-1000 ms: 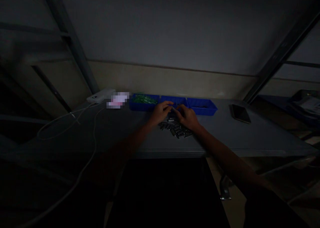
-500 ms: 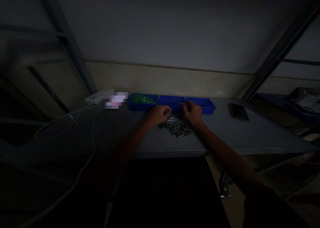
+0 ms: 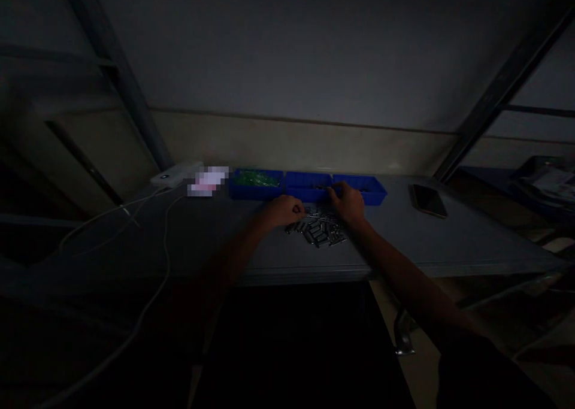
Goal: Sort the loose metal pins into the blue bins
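A pile of small shiny metal parts (image 3: 318, 232), some shaped like short cylinders, lies on the grey table between my two hands. My left hand (image 3: 286, 211) is at the pile's far left edge, its fingers curled in a pinch; whatever is in them is too small and dark to make out. At the front of the middle blue bin (image 3: 309, 194), my right hand (image 3: 349, 202) has thumb and forefinger close together over the rim. What those fingertips hold, if anything, cannot be told. A few small metal pieces show inside that bin.
Left of the middle bin stands a blue bin (image 3: 256, 191) of green plastic pieces; another blue bin (image 3: 375, 197) is on the right. A phone (image 3: 429, 200) lies farther right. A white box (image 3: 176, 174) with cables sits at the left. Metal posts frame the table (image 3: 269, 259).
My left hand has moved slightly down toward the pile. My right hand stays over the middle bin's edge, and the metal piece seen at its fingertips earlier no longer shows clearly.
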A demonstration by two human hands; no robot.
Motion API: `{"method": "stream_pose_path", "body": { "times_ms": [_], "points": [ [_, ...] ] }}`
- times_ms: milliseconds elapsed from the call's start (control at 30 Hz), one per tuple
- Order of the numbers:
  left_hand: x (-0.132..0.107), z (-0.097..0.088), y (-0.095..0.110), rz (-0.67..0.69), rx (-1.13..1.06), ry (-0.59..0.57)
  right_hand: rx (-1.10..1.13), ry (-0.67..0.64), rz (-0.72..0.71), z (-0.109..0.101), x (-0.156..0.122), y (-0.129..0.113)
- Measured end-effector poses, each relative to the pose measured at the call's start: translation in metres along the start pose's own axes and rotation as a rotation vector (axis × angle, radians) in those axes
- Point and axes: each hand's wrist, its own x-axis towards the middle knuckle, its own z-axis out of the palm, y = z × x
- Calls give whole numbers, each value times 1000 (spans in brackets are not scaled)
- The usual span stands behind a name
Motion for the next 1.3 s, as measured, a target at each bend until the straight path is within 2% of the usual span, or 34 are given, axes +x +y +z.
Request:
{"method": "stream_pose_path", "body": {
  "times_ms": [133,300,367,467,667,1100,1300],
  "points": [
    [-1,-1,6,-43,3,5,89,8,-63,-3,-3,-7],
    [1,-3,12,-62,-79,97,232,-138,-320,-7,-13,-18],
    [2,-4,13,-69,-96,140,237,-188,-422,-8,-17,-22],
    [2,-4,14,-76,-89,168,207,-212,-503,-8,-20,-25],
    [2,-2,14,-26,-117,202,187,-231,-546,-9,-20,-27],
    [3,-4,12,-72,-173,266,36,-277,-482,-6,-13,-20],
    [5,-4,11,-105,-172,268,-16,-181,-476,-10,-13,-20]
  ]
}}
